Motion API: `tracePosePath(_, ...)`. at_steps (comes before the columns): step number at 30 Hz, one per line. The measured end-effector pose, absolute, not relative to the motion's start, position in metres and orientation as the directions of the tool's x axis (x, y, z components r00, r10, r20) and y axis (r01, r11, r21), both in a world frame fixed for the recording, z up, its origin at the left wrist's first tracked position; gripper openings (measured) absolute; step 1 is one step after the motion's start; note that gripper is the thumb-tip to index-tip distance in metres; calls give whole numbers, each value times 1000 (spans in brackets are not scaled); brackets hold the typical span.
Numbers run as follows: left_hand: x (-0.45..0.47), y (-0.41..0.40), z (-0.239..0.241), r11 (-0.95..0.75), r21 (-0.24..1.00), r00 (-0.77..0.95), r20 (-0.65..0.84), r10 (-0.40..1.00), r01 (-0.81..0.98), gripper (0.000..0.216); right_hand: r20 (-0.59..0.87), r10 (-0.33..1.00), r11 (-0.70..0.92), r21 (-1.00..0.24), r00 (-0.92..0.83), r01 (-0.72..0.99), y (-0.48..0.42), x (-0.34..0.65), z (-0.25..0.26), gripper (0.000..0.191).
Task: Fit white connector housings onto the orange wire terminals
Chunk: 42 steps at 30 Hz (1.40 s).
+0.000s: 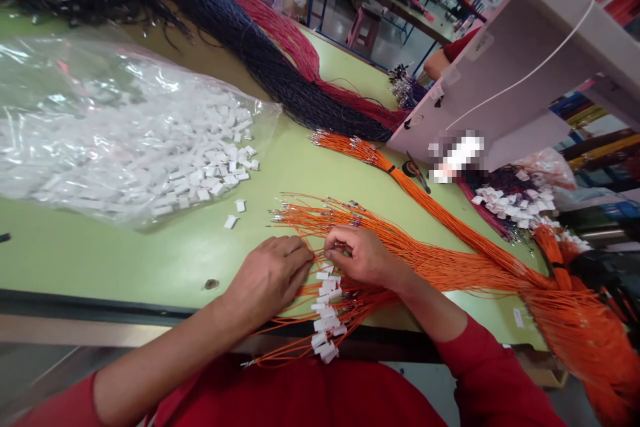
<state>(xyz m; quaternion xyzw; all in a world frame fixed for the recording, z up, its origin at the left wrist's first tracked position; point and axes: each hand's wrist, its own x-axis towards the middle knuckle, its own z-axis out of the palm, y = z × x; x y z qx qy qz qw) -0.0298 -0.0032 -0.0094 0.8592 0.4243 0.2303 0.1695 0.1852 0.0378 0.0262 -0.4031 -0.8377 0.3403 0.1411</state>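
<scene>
My left hand [274, 275] reaches in over the table edge, its fingers closed at the tips around a thin orange wire [319, 255]. Just to the right, my right hand [361, 255] pinches thumb and forefinger together on the same short stretch of wire. The fingertips hide whether a connector is between them. Below the hands, several white plastic connectors [327, 312] sit in a row on orange wires, close to my body. A loose bundle of orange wires [425, 257] with metal terminals at its ends spreads under and behind my right hand.
A clear plastic bag [125, 140] of white connectors lies at left, with two loose connectors [231, 221] near it. A tied orange wire bundle [440, 213], dark blue wires [280, 73] and black-handled cutters [416, 172] lie beyond. A panel [480, 87] stands at right; a co-worker's arm [440, 61] shows behind it.
</scene>
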Motion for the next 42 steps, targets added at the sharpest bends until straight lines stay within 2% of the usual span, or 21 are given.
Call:
tracePosePath(5,-29,-3,-10,-583,486,532,257,807,651,24,-30,742,558,-525,-670,643,36,181,22,12)
tracePosePath(9,-28,-3,-11,-598,474,540,269,798,646,25,-31,745,567,-499,-667,656,34,179,18,13)
tracePosePath(12,-29,-3,-11,-606,467,545,275,792,644,26,11,768,519,-597,-641,611,32,182,16,10)
tracePosePath(16,-29,-3,-11,-624,445,567,272,778,643,26,114,880,348,-816,-462,462,30,194,19,12)
tracePosePath(19,-28,-3,-8,-639,406,598,243,764,653,26,168,891,337,-867,-423,366,26,205,19,17)
tracePosePath(22,-27,-3,1,-641,410,620,204,758,649,26,106,886,286,-891,-452,351,21,213,17,18)
tracePosePath(25,-29,2,12,-634,448,621,199,758,631,25,78,865,309,-862,-496,403,18,218,17,18)
tracePosePath(31,-25,34,11,-608,403,548,267,793,684,23,200,707,568,-732,-678,376,23,222,24,17)
tracePosePath(34,-21,46,2,-616,429,542,296,787,661,20,174,773,513,-737,-610,440,23,218,23,16)
tracePosePath(38,-21,46,-5,-618,424,538,304,786,663,21,37,902,302,-766,-430,567,25,205,18,13)
tracePosePath(42,-22,42,-7,-615,433,542,293,788,659,22,5,915,312,-642,-402,701,32,193,16,10)
